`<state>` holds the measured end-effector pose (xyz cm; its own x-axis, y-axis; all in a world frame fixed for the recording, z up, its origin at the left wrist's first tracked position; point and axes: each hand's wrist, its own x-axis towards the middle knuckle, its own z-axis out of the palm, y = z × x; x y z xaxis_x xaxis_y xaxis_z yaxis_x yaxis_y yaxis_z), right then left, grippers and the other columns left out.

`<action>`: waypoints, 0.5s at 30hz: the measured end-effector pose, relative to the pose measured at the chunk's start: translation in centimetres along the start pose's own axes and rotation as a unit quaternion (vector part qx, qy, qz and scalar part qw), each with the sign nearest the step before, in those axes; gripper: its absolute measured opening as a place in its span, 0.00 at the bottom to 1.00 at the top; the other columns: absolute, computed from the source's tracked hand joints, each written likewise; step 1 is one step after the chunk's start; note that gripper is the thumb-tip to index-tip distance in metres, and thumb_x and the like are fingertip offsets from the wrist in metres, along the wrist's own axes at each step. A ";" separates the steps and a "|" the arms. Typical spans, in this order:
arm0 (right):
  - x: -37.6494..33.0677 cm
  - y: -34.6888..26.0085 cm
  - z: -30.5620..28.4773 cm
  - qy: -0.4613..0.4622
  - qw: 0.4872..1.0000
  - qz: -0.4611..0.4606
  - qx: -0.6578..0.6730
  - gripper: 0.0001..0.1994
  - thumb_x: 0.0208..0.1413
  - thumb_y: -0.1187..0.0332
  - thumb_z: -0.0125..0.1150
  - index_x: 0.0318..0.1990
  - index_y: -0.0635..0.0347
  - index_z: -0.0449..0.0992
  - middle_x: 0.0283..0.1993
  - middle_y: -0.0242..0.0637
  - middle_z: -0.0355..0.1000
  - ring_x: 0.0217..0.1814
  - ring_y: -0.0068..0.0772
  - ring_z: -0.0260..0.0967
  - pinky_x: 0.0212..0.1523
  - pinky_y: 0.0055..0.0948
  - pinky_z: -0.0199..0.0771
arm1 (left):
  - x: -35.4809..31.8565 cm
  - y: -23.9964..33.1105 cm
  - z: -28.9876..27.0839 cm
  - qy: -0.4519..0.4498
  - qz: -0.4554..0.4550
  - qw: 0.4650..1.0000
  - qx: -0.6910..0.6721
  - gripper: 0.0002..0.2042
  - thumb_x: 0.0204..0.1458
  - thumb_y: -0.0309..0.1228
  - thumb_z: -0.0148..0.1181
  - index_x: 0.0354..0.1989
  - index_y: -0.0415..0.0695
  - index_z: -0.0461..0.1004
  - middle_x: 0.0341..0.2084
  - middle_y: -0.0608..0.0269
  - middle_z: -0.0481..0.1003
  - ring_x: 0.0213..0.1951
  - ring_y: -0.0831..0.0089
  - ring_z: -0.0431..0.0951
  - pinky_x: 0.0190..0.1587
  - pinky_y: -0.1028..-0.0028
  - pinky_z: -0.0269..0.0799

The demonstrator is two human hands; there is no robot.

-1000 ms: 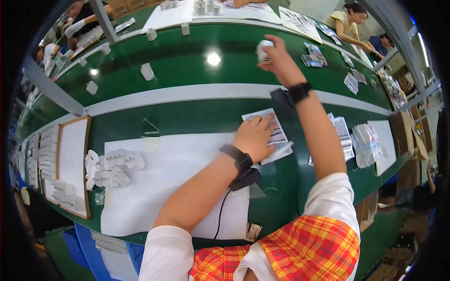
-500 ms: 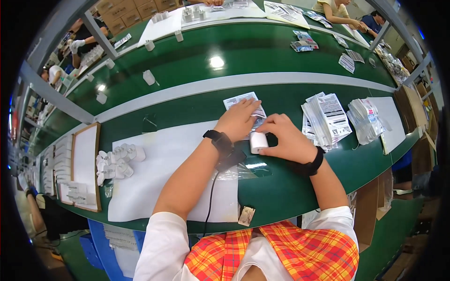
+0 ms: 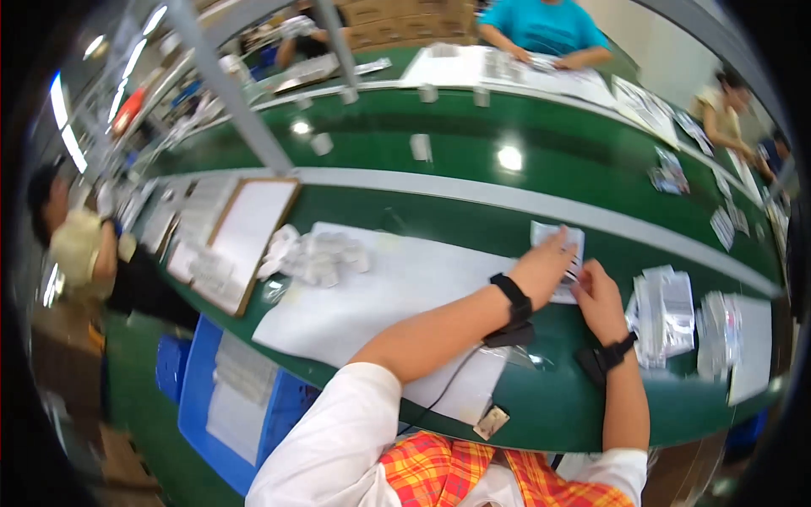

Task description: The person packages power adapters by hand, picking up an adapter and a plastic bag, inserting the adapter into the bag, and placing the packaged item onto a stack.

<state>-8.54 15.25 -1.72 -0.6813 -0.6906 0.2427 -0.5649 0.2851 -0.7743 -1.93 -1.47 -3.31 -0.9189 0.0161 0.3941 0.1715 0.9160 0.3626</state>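
Note:
A small printed packet (image 3: 568, 291), white and silvery, lies on the green table in front of me. Across its upper part my left hand (image 3: 541, 275) rests with fingers stretched out flat. My right hand (image 3: 603, 306) is at the packet's right edge, thumb and fingers curled together. What is between them is hidden, and the white block seen earlier does not show. Black bands circle both wrists. A white sheet (image 3: 422, 275) lies under my left forearm, with several white plug-like pieces (image 3: 325, 258) bunched at its far left.
Stacks of printed packets (image 3: 663, 317) and clear-wrapped ones (image 3: 718, 334) stand to the right. A shallow tray (image 3: 263, 224) and a blue bin (image 3: 196, 414) are at the left. Beyond a pale rail (image 3: 439, 193), white blocks (image 3: 421, 148) sit on a green surface; other people work around.
My view has swung left, so the table appears shifted right. The white block in my right hand has gone out of sight, and that hand has moved closer against the packet.

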 end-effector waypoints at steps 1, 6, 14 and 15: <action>0.1 -0.6 0.0 -0.018 1.000 0.020 0.015 0.09 0.49 0.77 0.57 0.38 0.61 0.66 0.30 0.35 0.65 0.33 0.27 0.67 0.34 0.28 0.68 | 0.5 -0.5 -1.2 -0.028 -0.015 0.998 -0.054 0.29 0.41 0.20 0.56 0.58 0.38 0.64 0.60 0.41 0.61 0.57 0.47 0.66 0.57 0.61 0.65; -0.8 -0.6 -3.0 0.002 0.895 0.106 0.434 0.13 0.50 0.74 0.56 0.43 0.57 0.64 0.42 0.29 0.61 0.47 0.22 0.63 0.49 0.22 0.64 | 2.1 -1.7 -3.1 -0.064 -0.043 0.912 -0.403 0.17 0.43 0.30 0.64 0.42 0.36 0.74 0.46 0.48 0.73 0.48 0.57 0.73 0.51 0.65 0.68; -0.7 -3.1 -4.4 0.042 0.895 0.063 0.439 0.17 0.56 0.69 0.56 0.52 0.61 0.64 0.46 0.33 0.63 0.44 0.23 0.64 0.48 0.20 0.64 | 2.1 0.2 -4.1 0.017 -0.076 0.902 -0.425 0.14 0.46 0.34 0.64 0.36 0.35 0.75 0.32 0.50 0.77 0.36 0.63 0.77 0.41 0.68 0.70; -0.7 -2.6 -4.4 0.042 0.933 0.022 0.357 0.17 0.58 0.67 0.55 0.52 0.62 0.64 0.46 0.34 0.64 0.42 0.23 0.64 0.46 0.19 0.65 | 2.3 -0.2 -3.7 0.051 -0.097 0.888 -0.447 0.14 0.47 0.34 0.63 0.36 0.35 0.75 0.31 0.51 0.77 0.34 0.63 0.77 0.39 0.68 0.70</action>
<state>-8.65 17.92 2.72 -0.7478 -0.6252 0.2236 -0.1015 -0.2251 -0.9690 -2.75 -3.12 0.58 -0.9330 -0.1852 0.3086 0.2687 0.2119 0.9396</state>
